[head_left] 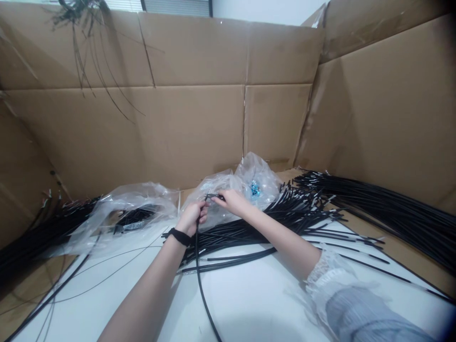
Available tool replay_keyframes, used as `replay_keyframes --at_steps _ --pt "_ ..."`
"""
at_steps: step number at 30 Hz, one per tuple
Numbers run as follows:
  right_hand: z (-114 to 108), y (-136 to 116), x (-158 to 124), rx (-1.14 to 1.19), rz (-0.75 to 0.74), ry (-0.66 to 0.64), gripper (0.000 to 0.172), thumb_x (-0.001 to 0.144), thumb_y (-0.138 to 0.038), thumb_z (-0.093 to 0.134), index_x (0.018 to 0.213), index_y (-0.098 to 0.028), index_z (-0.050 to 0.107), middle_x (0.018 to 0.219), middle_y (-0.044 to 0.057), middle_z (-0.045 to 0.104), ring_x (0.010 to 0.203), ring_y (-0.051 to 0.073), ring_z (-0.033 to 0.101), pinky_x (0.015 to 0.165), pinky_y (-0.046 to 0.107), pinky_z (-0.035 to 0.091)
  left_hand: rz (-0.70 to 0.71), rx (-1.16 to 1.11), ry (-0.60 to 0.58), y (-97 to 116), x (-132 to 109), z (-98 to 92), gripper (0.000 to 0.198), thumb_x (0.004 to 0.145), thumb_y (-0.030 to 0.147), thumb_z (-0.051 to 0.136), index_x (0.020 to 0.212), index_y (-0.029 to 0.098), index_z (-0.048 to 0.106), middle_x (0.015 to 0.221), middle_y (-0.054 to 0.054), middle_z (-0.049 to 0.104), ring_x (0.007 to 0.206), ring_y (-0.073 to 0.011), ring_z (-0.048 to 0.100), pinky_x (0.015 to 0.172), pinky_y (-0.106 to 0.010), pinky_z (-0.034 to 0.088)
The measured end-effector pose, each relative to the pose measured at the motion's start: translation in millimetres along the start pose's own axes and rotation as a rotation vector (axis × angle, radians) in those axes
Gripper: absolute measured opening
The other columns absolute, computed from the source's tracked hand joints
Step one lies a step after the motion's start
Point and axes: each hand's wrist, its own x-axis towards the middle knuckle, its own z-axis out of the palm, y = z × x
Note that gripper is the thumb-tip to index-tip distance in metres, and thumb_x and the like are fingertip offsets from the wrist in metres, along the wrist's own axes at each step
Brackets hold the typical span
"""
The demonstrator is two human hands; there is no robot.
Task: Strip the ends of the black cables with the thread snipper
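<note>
My left hand (pixel 192 216) is closed round a thin black cable (pixel 199 275) that hangs from it toward the near edge of the white table (pixel 256 299). A black band sits on that wrist. My right hand (pixel 231 202) pinches the cable's small end piece (pixel 213 196) just right of my left fingers. Both hands hover above a heap of black cables (pixel 249 228), in front of a clear plastic bag (pixel 221 190).
Another clear bag (pixel 124 213) with dark parts lies at left, and a third bag (pixel 258 183) with blue bits behind. Long black cable bundles (pixel 392 209) run along the right; more lie at far left (pixel 32 237). Cardboard walls (pixel 199 118) enclose the table.
</note>
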Motion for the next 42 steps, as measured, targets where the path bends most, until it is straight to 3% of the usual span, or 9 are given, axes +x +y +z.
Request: replay_keyframes --at_steps 10,26,34,42 --pt "7.1 -11.9 19.1 -0.022 0.083 -0.102 0.045 0.084 -0.043 0.042 0.071 -0.008 0.067 0.067 0.011 0.065 0.054 0.013 0.052 0.049 0.023 0.028 0.056 0.048 0.053 -9.1 3.6 -0.1 0.023 0.086 0.017 0.044 0.065 0.012 0.048 0.041 0.011 0.024 0.033 -0.0016 0.019 0.033 -0.015 0.015" --pt "33.6 -9.1 16.9 -0.022 0.155 -0.118 0.045 0.085 -0.044 0.04 0.08 -0.009 0.069 0.077 0.013 0.067 0.068 0.017 0.059 0.057 0.022 0.035 -0.02 0.077 0.102 -22.3 13.5 -4.5 0.029 0.089 0.03 0.045 0.066 0.012 0.047 0.045 0.01 0.028 0.034 -0.0009 0.02 0.032 -0.015 0.017" --pt "31.5 -7.6 24.4 -0.006 0.164 -0.174 0.045 0.082 -0.047 0.045 0.08 -0.008 0.068 0.077 0.014 0.067 0.068 0.018 0.06 0.057 0.022 0.037 0.015 0.082 0.121 -26.1 14.4 -2.9 0.029 0.09 0.031 0.044 0.067 0.012 0.047 0.046 0.01 0.028 0.034 -0.0008 0.02 0.032 -0.015 0.017" --pt "36.9 -10.7 18.9 0.055 0.172 -0.125 0.04 0.085 -0.04 0.042 0.076 -0.009 0.066 0.076 0.013 0.066 0.07 0.017 0.06 0.061 0.022 0.038 0.034 0.111 0.116 -27.0 13.6 -3.2 0.03 0.089 0.032 0.044 0.066 0.012 0.046 0.045 0.01 0.027 0.033 -0.001 0.02 0.032 -0.015 0.018"
